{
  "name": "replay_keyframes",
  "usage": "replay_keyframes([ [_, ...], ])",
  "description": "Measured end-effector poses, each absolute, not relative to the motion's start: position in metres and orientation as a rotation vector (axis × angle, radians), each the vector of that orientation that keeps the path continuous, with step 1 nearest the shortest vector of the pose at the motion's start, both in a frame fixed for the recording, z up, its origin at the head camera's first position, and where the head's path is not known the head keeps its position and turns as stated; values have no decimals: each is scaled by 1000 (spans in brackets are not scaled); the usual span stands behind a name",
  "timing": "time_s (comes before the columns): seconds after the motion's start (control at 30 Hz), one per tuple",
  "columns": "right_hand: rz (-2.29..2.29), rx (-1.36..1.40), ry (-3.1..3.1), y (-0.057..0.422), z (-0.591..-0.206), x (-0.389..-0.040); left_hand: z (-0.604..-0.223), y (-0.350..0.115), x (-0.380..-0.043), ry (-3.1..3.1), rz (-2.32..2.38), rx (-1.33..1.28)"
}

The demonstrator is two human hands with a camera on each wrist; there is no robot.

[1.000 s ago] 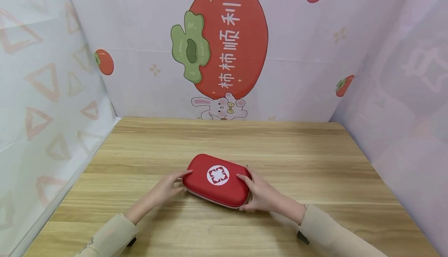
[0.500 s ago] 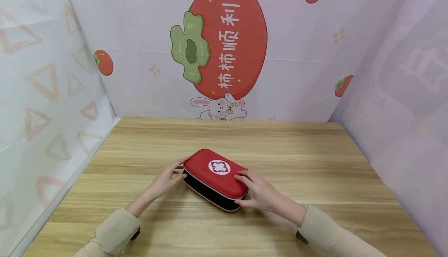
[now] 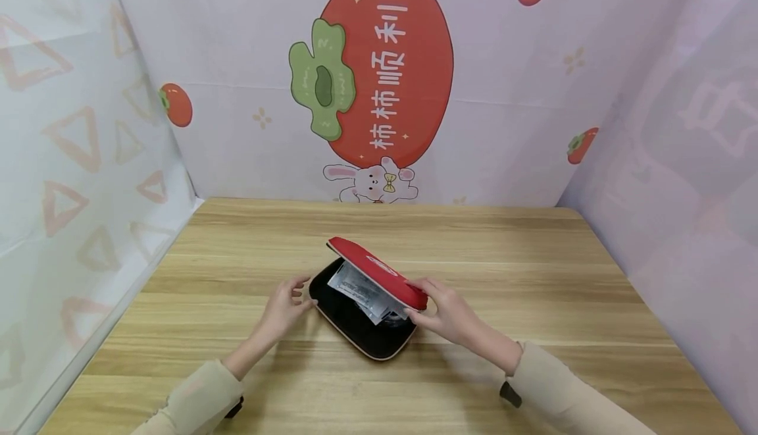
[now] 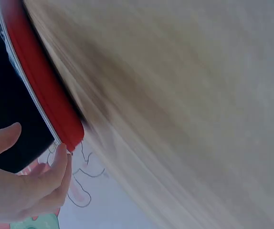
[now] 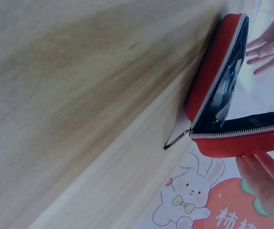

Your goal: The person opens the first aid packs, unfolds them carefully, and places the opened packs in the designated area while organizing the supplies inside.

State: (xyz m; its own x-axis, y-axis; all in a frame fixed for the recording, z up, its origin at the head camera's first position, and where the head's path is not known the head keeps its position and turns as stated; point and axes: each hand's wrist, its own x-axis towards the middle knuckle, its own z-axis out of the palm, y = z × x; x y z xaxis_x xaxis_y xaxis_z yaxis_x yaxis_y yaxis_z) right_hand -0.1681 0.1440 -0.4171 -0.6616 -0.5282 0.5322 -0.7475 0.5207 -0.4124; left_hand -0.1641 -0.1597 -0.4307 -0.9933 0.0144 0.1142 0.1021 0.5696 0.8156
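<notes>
1. Head: We see the red case (image 3: 343, 320) on the worktop (image 3: 533, 270), its lid (image 3: 358, 254) partly raised over silvery packets (image 3: 358, 287). The right hand (image 3: 447, 310) grasps the lid's right end; the left hand (image 3: 284, 307), fingers loosely bent and grasping nothing, is at the left end.
2. Left wrist: We get that hand's fingertips close up at the red shell's corner, its thumb before the dark interior.
3. Right wrist: Only here do we see the zip pull (image 5: 176, 139), jutting where lid and base meet.

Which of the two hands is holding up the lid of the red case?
The right hand, which pinches the raised lid; the left hand is only beside the bottom half.
</notes>
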Motion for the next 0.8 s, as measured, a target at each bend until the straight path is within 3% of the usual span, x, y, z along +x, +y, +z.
replay_keyframes([
  [0.27, 1244, 911, -2467, 150, -406, -172, -433, -151, -157, -2731, -1511, 11],
  [0.5, 1452, 691, -2506, 160, -401, -175, -436, -149, -159, -2769, -1494, -16],
  [0.8, 1565, 621, -2557, 175, -398, -175, -438, -149, -167, -2799, -1487, -41],
])
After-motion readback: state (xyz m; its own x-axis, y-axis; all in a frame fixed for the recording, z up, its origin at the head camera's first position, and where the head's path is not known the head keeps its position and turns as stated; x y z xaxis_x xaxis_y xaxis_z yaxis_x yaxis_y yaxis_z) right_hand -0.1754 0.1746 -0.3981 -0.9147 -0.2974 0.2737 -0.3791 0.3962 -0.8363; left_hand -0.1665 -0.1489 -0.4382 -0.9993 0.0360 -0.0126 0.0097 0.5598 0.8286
